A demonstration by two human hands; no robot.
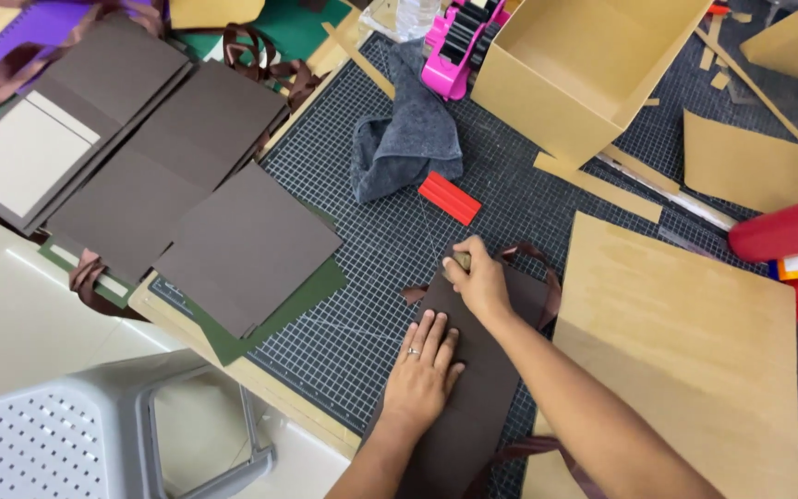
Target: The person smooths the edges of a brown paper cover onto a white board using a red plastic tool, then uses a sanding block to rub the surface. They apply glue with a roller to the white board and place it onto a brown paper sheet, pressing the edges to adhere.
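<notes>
Brown card, a long dark panel, lies flat on the gridded cutting mat near the desk's front edge, pinned under both of a person's hands. The left hand presses down with fingers flat and together, a ring on one finger. The right hand is closed around a small pale tool, its tip on the panel's far end. Brown ribbon loops out from beneath the panel at the right, and more shows at its near end.

Just beyond the right hand sits a small red block, and behind that a crumpled grey cloth beside a pink tape dispenser. An open tan cardboard box stands at the top of the mat, with strips and offcuts of tan board scattered around it. A large tan board lies just right of the panel, and a red cylinder reaches in from the right edge.

To the left, several more brown panels are fanned over green sheets and a purple sheet, ribbons trailing among them. The pale wooden desk edges the mat; below it a grey perforated plastic stool stands on a light floor.
</notes>
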